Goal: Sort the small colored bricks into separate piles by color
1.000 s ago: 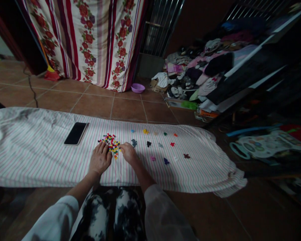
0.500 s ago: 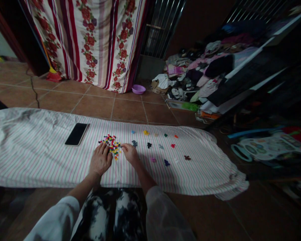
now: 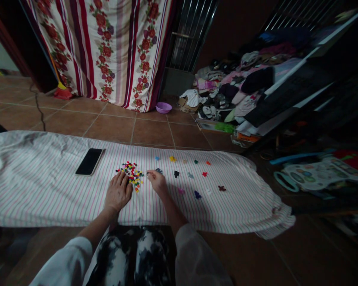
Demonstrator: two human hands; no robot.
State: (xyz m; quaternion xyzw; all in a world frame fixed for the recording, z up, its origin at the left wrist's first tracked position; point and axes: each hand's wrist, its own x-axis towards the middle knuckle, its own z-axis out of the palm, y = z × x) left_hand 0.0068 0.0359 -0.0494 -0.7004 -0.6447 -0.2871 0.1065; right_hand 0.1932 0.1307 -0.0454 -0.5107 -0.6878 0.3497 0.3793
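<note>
A mixed pile of small coloured pieces (image 3: 134, 171) lies on the striped cloth (image 3: 56, 194). My left hand (image 3: 118, 191) rests flat at the pile's near left edge, fingers a little spread. Just right of the pile, my right hand (image 3: 156, 181) is pinched, and whatever sits between its fingertips is too small to name. Beyond and to the right of it are little single-colour groups, among them grey-blue (image 3: 159, 171), yellow (image 3: 173, 159), black (image 3: 176, 174), red (image 3: 204, 174), pink (image 3: 181, 191), dark blue (image 3: 197, 194) and brown (image 3: 222, 188).
A black-screened phone (image 3: 90, 162) lies on the cloth left of the pile. Past the cloth's far edge are a purple basin (image 3: 164, 107), a floral curtain (image 3: 122, 51) and heaped clothes (image 3: 226, 85). A colourful board (image 3: 310, 176) is at the right.
My right hand has moved slightly right, away from the pile, with its fingers still pinched. My left hand stays by the pile. The view has shifted a little.
</note>
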